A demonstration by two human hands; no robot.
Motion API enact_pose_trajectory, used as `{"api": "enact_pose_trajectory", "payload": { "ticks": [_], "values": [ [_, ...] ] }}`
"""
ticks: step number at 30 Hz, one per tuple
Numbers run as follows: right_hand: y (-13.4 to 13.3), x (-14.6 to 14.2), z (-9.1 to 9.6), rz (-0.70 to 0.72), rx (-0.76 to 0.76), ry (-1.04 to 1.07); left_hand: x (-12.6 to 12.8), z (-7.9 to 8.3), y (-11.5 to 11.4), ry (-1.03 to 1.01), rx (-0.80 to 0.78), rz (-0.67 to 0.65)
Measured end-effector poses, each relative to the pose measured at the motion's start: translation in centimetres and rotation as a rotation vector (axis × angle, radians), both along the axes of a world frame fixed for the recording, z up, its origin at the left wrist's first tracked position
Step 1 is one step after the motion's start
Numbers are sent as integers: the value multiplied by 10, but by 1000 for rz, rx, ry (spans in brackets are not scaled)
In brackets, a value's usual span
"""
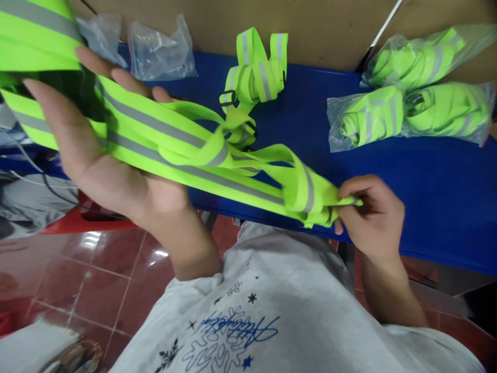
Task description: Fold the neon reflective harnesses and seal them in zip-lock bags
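Note:
Several lengths of bright yellow-green reflective strap (pixel 155 116) with grey stripes stretch between my hands. My left hand (pixel 108 181) is palm up at the left, its thumb and fingers spread, with the straps running across the palm and out past the fingers to the upper left. At the right, my right hand (pixel 373 212) pinches the gathered ends of the strap between thumb and fingers. Some loops hang loosely in the middle. Behind them, a folded reflective strap (pixel 256 80) with a black buckle (pixel 228 97) lies on the blue tabletop (pixel 435 207).
Bagged rolled straps (pixel 438 111) lie at the back right. Two clear plastic bags (pixel 161 52) sit at the back left, against a brown cardboard wall (pixel 326 31). A cable (pixel 46 181) and a red stool (pixel 97 220) are at the left, above a red tiled floor (pixel 97 285).

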State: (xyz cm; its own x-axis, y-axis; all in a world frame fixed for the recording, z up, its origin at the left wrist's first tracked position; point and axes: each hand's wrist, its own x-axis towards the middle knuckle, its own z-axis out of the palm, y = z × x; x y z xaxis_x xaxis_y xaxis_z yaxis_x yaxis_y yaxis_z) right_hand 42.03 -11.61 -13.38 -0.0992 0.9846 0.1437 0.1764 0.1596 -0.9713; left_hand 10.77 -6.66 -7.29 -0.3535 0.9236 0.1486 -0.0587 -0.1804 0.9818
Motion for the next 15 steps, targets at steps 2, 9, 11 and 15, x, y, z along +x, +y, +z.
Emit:
{"api": "enact_pose_trajectory", "payload": {
  "ticks": [2, 9, 11, 15],
  "values": [
    [3, -6, -4, -248, 107, 43, 13, 5, -4, -270, 60, -48],
    [14, 4, -16, -259, 327, -210, 38, 4, -5, -446, 110, 14],
    [14, 18, -15, -14, 195, -176, 43, 2, -3, -462, 138, 27],
    [19, 43, -1, 587, 47, -346, 60, 3, -4, -530, 225, -7]
  ]
}}
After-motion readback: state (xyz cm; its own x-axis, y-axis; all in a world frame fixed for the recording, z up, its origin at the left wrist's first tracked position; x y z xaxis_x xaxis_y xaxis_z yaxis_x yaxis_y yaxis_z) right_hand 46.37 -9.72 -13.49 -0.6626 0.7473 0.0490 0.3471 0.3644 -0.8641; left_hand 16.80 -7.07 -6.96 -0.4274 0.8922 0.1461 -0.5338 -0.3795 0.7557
